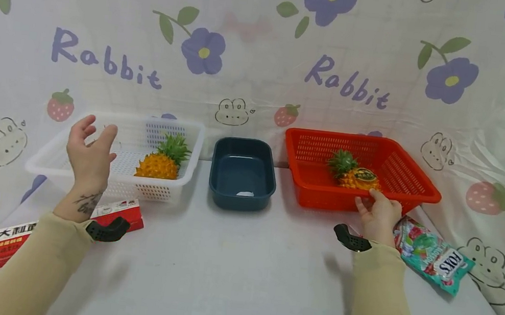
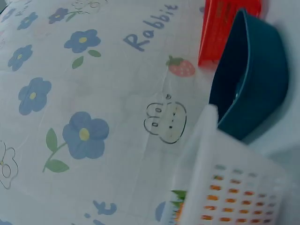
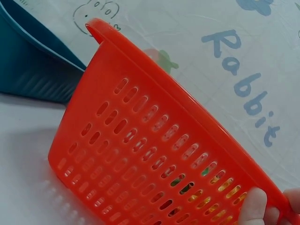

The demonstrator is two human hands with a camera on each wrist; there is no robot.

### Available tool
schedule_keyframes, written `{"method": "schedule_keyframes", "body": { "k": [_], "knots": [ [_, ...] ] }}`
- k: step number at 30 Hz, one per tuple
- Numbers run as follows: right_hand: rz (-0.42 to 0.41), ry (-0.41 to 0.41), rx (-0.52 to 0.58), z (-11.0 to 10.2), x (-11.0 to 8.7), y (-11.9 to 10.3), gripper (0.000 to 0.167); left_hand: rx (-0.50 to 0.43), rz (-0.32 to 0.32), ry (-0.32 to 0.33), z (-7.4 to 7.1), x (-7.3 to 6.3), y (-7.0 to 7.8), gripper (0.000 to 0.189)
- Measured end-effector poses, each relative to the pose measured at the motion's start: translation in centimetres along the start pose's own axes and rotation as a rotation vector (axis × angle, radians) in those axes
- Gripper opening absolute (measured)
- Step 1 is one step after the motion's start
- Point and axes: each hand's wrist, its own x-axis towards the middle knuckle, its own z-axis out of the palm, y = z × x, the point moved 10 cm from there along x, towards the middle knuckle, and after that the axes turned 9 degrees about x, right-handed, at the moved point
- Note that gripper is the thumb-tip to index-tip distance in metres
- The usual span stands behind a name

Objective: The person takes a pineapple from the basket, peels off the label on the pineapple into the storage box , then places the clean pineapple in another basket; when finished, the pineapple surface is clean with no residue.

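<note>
Head view, right of centre: the right hand (image 1: 381,217) pinches the front rim of the red basket (image 1: 322,198), where a pineapple (image 1: 356,179) lies; left of centre, well apart, the left hand (image 1: 90,161) is raised at the white basket (image 1: 156,191), fingers parted, loosely bent; a blue tub (image 1: 239,203) stands mid-frame; a candy bag (image 1: 429,255) lies lower right.

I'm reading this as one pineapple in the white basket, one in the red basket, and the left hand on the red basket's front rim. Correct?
Wrong hand: the head view shows the right hand on the front rim of the red basket, while the left hand is raised and holds nothing. The rest stands: one pineapple in the white basket, one in the red.
</note>
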Motion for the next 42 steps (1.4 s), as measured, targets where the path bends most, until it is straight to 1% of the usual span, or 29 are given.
{"method": "schedule_keyframes", "body": {
  "k": [2, 4, 5, 7, 9, 11, 14, 15, 17, 18, 19, 21, 24, 25, 27, 29, 32, 38, 42],
  "knots": [
    [-0.004, 0.002, 0.000, 0.1, 0.0, 0.0, 0.062, -0.147, -0.088, 0.065, -1.3, -0.4, -1.4, 0.054],
    [-0.005, 0.000, 0.008, 0.2, 0.0, 0.0, 0.061, -0.251, -0.169, 0.115, -2.4, -0.7, -2.9, 0.061],
    [-0.005, -0.001, 0.010, 0.2, 0.0, 0.0, 0.061, -0.292, -0.207, 0.135, -2.9, -0.8, -3.6, 0.065],
    [-0.001, -0.001, 0.015, 0.3, 0.0, 0.1, 0.061, -0.342, -0.282, 0.167, -3.7, -1.0, -5.1, 0.072],
    [0.004, 0.000, 0.015, 0.2, 0.0, 0.1, 0.062, -0.379, -0.371, 0.184, -4.0, -1.2, -6.6, 0.081],
    [0.011, 0.001, 0.013, 0.1, 0.0, 0.2, 0.065, -0.436, -0.465, 0.175, -3.8, -1.5, -8.1, 0.090],
    [0.019, -0.001, 0.015, -0.1, -0.1, 0.2, 0.068, -0.548, -0.588, 0.121, -2.8, -1.6, -10.2, 0.099],
    [0.021, -0.004, 0.015, -0.1, -0.1, 0.2, 0.069, -0.593, -0.621, 0.097, -2.3, -1.6, -10.7, 0.099],
    [0.023, -0.005, 0.017, -0.1, -0.1, 0.2, 0.070, -0.675, -0.663, 0.067, -1.7, -1.4, -11.6, 0.092],
    [0.022, -0.005, 0.016, -0.1, -0.1, 0.2, 0.070, -0.713, -0.672, 0.060, -1.5, -1.2, -12.1, 0.087],
    [0.021, -0.006, 0.016, -0.1, -0.1, 0.2, 0.070, -0.730, -0.671, 0.058, -1.4, -1.0, -12.5, 0.081],
    [0.018, -0.007, 0.015, -0.1, 0.0, 0.2, 0.068, -0.759, -0.668, 0.073, -1.5, -0.6, -13.2, 0.066],
    [0.013, -0.006, 0.012, 0.0, -0.1, 0.2, 0.065, -0.783, -0.673, 0.104, -1.5, -0.4, -14.0, 0.050],
    [0.012, -0.006, 0.009, 0.0, -0.1, 0.2, 0.064, -0.783, -0.682, 0.112, -1.5, -0.4, -14.1, 0.048],
    [0.008, -0.006, 0.004, 0.0, -0.1, 0.2, 0.064, -0.810, -0.711, 0.127, -1.4, -0.5, -14.2, 0.046],
    [0.007, -0.008, 0.002, 0.0, -0.1, 0.2, 0.064, -0.811, -0.717, 0.140, -1.4, -0.5, -14.3, 0.045],
    [0.005, -0.014, 0.005, 0.1, -0.1, 0.1, 0.064, -0.815, -0.707, 0.157, -1.3, -0.5, -14.1, 0.046],
    [0.001, -0.021, 0.019, 0.1, -0.1, 0.0, 0.060, -0.863, -0.662, 0.187, -0.7, -0.1, -14.0, 0.047],
    [0.005, -0.019, 0.019, 0.0, -0.1, 0.1, 0.059, -0.836, -0.677, 0.207, -0.5, -0.1, -14.4, 0.051]
  ]
}}
